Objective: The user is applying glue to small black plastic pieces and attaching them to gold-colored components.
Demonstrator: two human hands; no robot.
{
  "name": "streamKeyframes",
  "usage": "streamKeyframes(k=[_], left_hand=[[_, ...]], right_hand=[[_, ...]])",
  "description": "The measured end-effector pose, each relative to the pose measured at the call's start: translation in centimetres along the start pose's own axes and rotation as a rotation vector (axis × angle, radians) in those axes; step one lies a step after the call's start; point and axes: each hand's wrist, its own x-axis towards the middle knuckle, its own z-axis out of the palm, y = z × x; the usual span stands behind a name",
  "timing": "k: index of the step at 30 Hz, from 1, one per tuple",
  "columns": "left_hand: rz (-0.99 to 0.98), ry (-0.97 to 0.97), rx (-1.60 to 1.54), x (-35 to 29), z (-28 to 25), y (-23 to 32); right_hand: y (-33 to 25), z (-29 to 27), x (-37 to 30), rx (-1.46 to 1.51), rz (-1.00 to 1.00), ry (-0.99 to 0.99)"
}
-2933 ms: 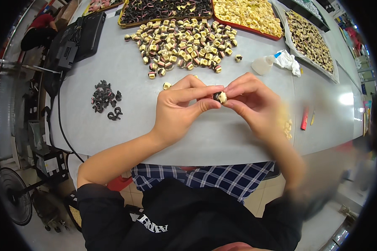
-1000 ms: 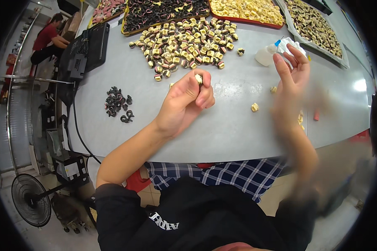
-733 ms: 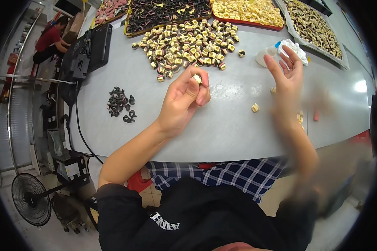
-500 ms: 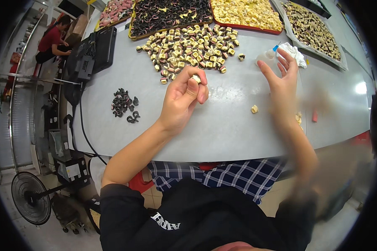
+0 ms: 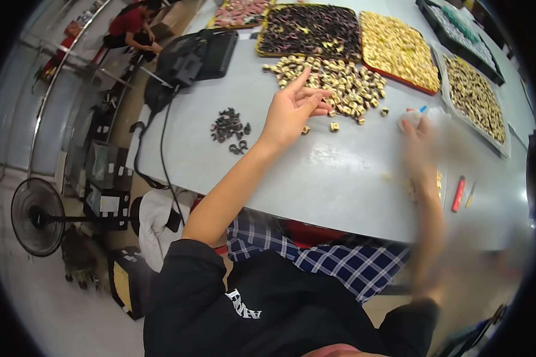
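Observation:
My left hand reaches over the near edge of a pile of small cream-and-black pieces. Its fingers are stretched out and apart, with nothing in them. Two loose pieces lie just by it, one a cream-topped piece. At the right, my right hand, partly smeared in the picture, has its thumb and fingers round a small whitish bottle with a blue tip. White crumpled tissue is beside that bottle. A heap of black curved pieces lies left of my left forearm.
Along the far side stand a tray of black pieces, a tray of cream pieces and a tray of mixed pieces. A red tool lies at right. A black device with cables is at far left; a person sits beyond.
My left hand has moved toward the pile and opened, letting go of the small cream-and-black piece. My right hand has closed round the bottle. The whole view has turned and shifted.

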Motion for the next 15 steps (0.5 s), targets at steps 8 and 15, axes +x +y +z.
streamKeyframes(k=[8, 15], left_hand=[[0.387, 0.468, 1.014, -1.9, -10.3, 4.4], [0.139, 0.320, 1.183, -4.4, -14.5, 2.3]], right_hand=[[0.3, -0.5, -0.1, 0.013, -0.132, 0.046], [0.0, -0.8, -0.4, 0.033, -0.020, 0.011]])
